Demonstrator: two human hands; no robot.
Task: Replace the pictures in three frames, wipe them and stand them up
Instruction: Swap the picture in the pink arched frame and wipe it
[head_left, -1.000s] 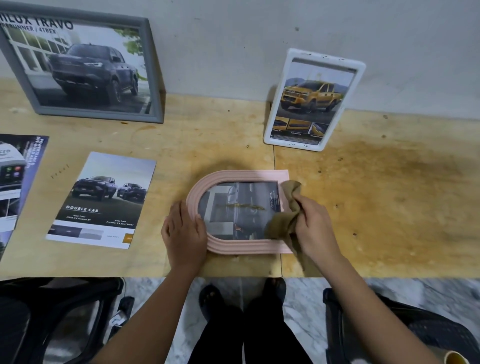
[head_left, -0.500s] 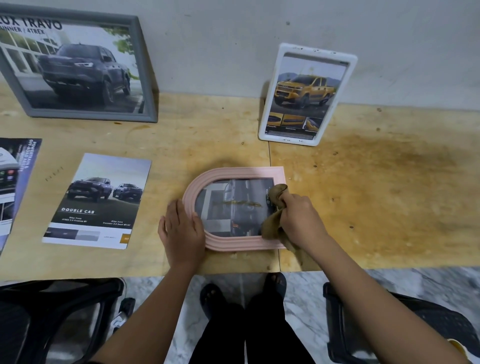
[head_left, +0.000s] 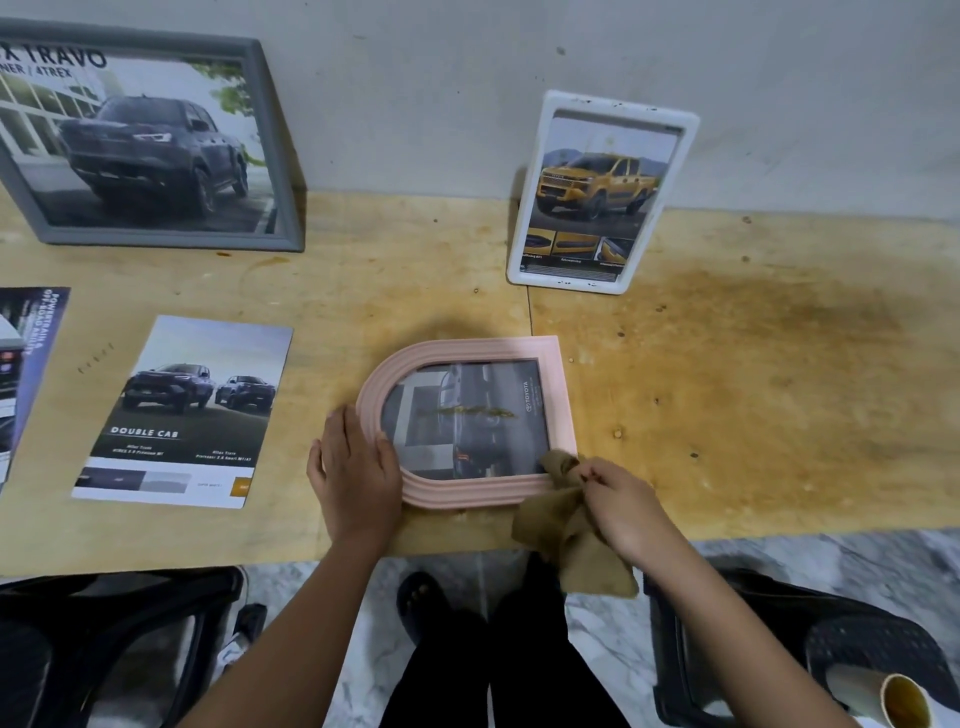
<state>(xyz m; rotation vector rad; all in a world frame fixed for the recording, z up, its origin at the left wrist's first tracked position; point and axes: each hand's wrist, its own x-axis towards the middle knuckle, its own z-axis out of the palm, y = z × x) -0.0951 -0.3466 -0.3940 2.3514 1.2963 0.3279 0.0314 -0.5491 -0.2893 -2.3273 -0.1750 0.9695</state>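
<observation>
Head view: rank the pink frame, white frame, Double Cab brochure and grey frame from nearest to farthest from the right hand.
From the right hand, which grips the cloth:
1. Pink frame: just left of it, touched by the cloth.
2. White frame: behind it, standing at the back.
3. Double Cab brochure: lying flat, far to the left.
4. Grey frame: back left corner, standing.

The table (head_left: 727, 389) is bare plywood, matt, scuffed and stained brown on the right. The near pink frame (head_left: 467, 349) looks like matt ridged plastic around a glossy pane (head_left: 426, 410). The cloth (head_left: 571, 540) is soft, tan and crumpled. The far white frame (head_left: 618, 105) has chipped paint; the left leaflet (head_left: 182, 410) is glossy paper
</observation>
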